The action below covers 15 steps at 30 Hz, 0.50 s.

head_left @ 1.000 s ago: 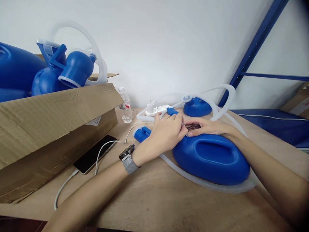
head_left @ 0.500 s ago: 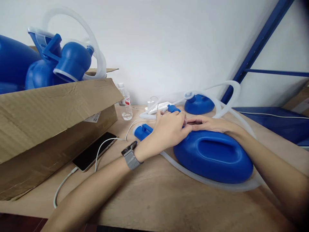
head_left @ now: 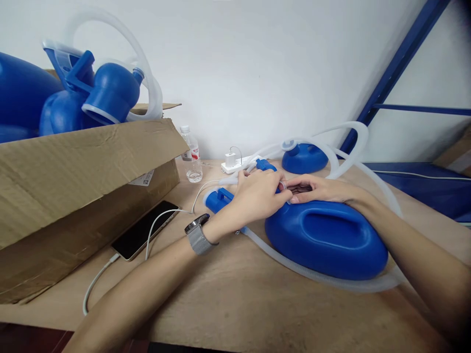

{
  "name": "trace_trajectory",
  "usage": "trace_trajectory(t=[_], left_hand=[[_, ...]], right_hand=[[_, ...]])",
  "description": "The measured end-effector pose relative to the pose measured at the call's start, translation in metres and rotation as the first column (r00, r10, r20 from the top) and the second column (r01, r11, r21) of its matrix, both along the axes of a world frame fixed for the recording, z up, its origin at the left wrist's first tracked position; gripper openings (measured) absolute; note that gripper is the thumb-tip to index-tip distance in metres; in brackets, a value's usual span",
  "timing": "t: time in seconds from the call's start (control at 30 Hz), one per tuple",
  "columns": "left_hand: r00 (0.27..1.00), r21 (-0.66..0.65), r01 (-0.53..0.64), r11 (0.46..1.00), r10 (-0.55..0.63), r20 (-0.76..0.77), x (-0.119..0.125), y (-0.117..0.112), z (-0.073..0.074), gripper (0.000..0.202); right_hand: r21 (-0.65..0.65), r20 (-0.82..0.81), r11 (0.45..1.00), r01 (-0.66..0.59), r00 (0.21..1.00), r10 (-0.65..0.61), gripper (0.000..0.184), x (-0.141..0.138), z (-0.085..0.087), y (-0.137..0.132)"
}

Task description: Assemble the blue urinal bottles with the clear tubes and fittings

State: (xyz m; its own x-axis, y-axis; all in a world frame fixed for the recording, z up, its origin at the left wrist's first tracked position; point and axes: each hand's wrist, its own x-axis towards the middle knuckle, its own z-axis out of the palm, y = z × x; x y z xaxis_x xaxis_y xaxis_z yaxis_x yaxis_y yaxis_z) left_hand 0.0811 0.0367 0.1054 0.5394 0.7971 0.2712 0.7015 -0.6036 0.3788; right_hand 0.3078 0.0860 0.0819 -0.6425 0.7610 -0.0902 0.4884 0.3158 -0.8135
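A blue plastic bottle (head_left: 287, 235) with a moulded handle opening lies on its side on the wooden table. My left hand (head_left: 259, 193), a watch on its wrist, curls over the bottle's neck end and is closed there. From the other side, my right hand (head_left: 312, 190) rests along the top of the bottle, its thumb and fingers closed at the neck. A whitish ring (head_left: 282, 186) shows between the hands; most of the neck is hidden. A blue funnel-like piece with a small handle (head_left: 219, 200) lies by my left wrist. A clear hose (head_left: 294, 267) curves around the bottle's near side.
At left stands a cardboard box (head_left: 91, 147) full of blue bottles and hoses. Beside it lie a phone (head_left: 143, 233) and cable. Behind are a water bottle (head_left: 192, 159), a power strip (head_left: 230, 167) and another blue bottle (head_left: 305, 158). A blue metal rack (head_left: 397, 63) stands at right.
Both hands stay at the bottle's neck and shift only slightly. The whitish ring between them shows a little more. The hose behind my left hand has moved slightly, uncovering more of the power strip.
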Motion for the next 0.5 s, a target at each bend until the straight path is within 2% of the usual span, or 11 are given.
trace_trajectory(t=[0.37,0.5], left_hand=[[0.976,0.041,-0.150,0.988,0.141,0.168,0.016,-0.004,-0.013,0.019],[0.974,0.004,-0.149,0.989,0.146,0.174,0.015,-0.002,-0.009,0.015]], right_hand=[[-0.001,-0.004,1.000,0.002,1.000,-0.002,0.057,-0.004,0.003,-0.002],[-0.010,-0.025,1.000,-0.003,1.000,0.002,0.054,-0.002,0.000,0.000]])
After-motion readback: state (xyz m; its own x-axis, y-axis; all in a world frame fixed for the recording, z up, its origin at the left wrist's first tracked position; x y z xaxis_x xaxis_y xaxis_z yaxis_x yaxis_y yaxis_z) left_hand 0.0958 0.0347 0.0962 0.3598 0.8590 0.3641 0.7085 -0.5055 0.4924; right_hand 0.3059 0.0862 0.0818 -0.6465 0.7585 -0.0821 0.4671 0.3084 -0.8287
